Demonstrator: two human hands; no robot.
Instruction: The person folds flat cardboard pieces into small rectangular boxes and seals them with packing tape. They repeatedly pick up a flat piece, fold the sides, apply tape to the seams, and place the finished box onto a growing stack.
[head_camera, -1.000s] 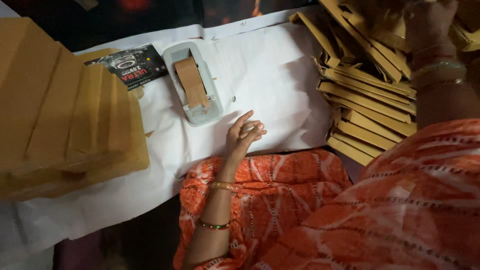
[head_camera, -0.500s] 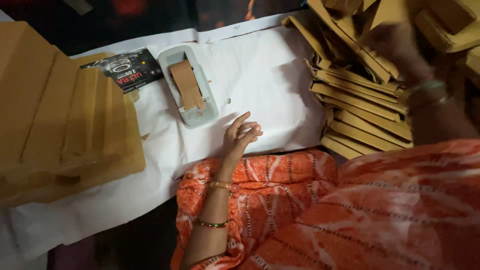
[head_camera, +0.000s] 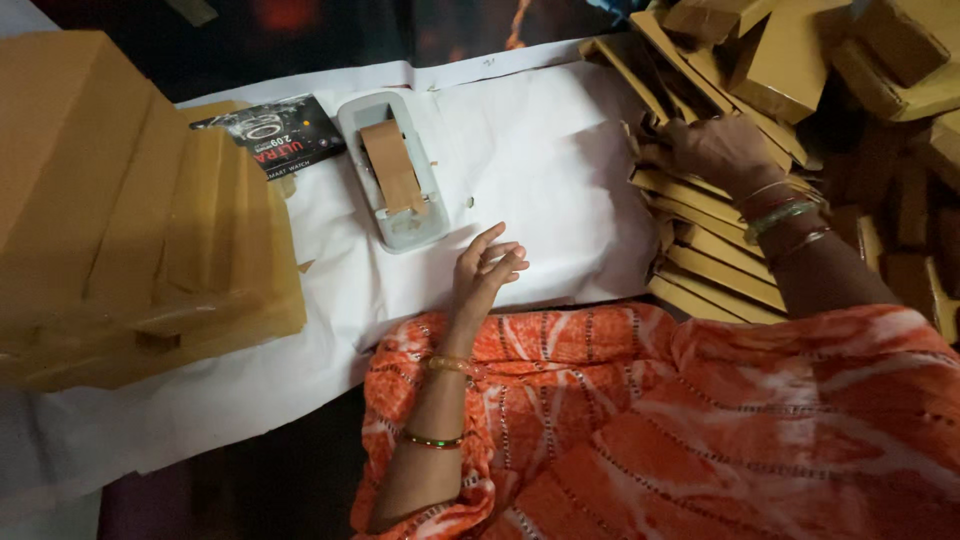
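Where the view begins at the left, I see one tall stack of assembled tan cardboard boxes (head_camera: 130, 230), smooth-sided and stepped like stairs; I count about five tiers, though the blur makes that uncertain. Beside it lies one black glossy printed card (head_camera: 272, 132), flat on the white paper sheet (head_camera: 540, 160) that covers the work surface. Next comes one pale grey plastic tape dispenser (head_camera: 392, 170), oblong with rounded corners, a strip of brown tape running along its top. Just right of and below it, my left hand (head_camera: 482, 272) rests on the white sheet, empty, fingers loosely spread and slightly curled, two bangles on that wrist and forearm. Orange patterned cloth (head_camera: 700, 430) with white streaks fills the lower middle. Further right, my right hand (head_camera: 715, 150) lies palm down on the pile of flat folded cardboard blanks (head_camera: 700, 270), fingers tucked against the upper edges; whether it grips one I cannot tell.
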